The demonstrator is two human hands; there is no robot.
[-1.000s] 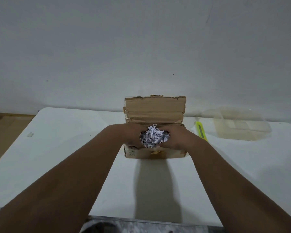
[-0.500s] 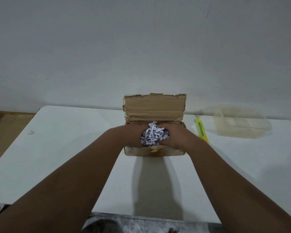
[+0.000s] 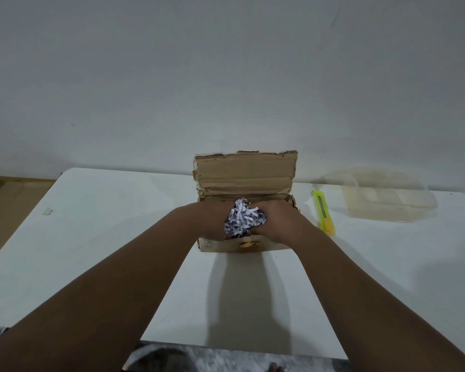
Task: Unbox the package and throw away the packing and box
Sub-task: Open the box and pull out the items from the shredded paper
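A brown cardboard box [image 3: 246, 178] stands open on the white table [image 3: 105, 237], its rear flap upright. A wad of white shredded paper packing [image 3: 243, 217] bulges at the box's opening. My left hand [image 3: 212, 222] presses on its left side and my right hand [image 3: 278, 224] on its right, both closed around the wad. Whatever else the box contains is hidden by hands and paper.
A yellow-green utility knife [image 3: 323, 212] lies just right of the box. Farther right sits a clear plastic container [image 3: 387, 197]. A grey wall rises behind the table. The table's near edge is at the bottom, with patterned floor below it.
Both hands have closed tighter on the shredded paper, and the wad sits slightly higher over the box opening. The box has not moved.
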